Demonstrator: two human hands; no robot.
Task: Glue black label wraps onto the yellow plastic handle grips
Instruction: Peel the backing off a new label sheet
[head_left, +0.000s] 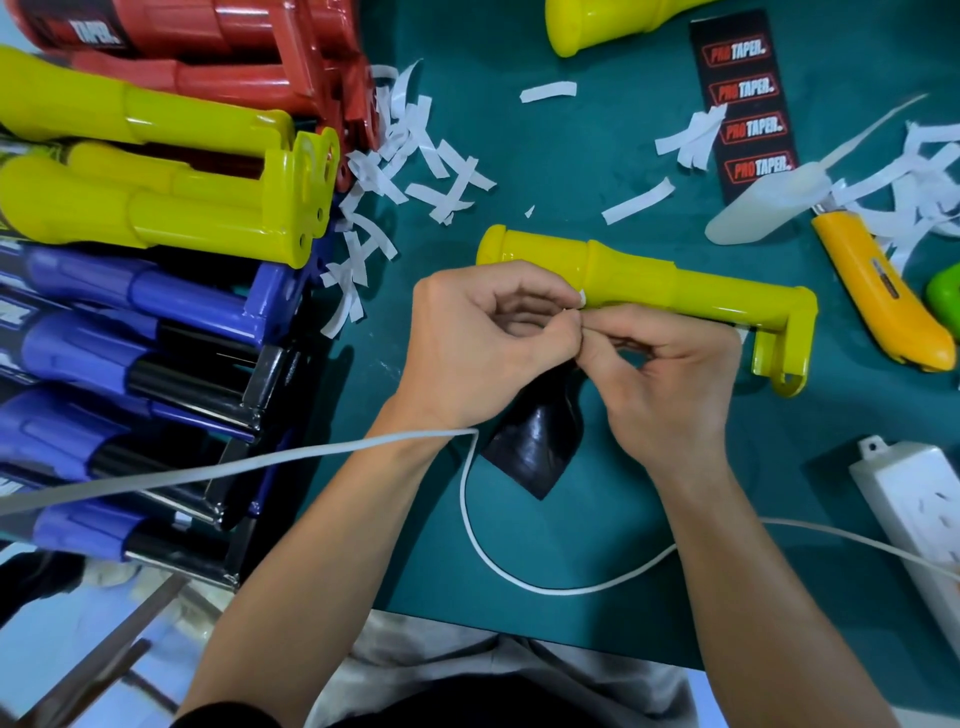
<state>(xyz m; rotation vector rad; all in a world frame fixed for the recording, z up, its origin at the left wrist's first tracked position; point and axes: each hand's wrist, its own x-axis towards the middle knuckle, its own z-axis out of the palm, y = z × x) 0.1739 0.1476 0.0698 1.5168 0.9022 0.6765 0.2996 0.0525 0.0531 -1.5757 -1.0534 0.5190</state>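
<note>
i see a dark green table mat (675, 519) filling the view. at the far left is a stack of handle grips: red ones (208, 47) farthest, yellow ones (171, 208) in the middle, blue ones (130, 322) nearest. white paper strips (415, 156) litter the mat just right of the stack. in the centre a single yellow handle grip (649, 275) lies lengthwise, its bracket end to the right. farther right are a black sheet of labels (748, 104), an orange utility knife (878, 296) and, nearer, a white power strip (914, 509), with a white cable (519, 577) looping over the mat. the left hand (483, 338) and right hand (670, 379) meet on the near side of that grip, fingers curled, both pinching the far edge of a black label wrap (540, 441), which hangs toward me above the mat. a tiny white sliver shows at the fingertips.
</note>
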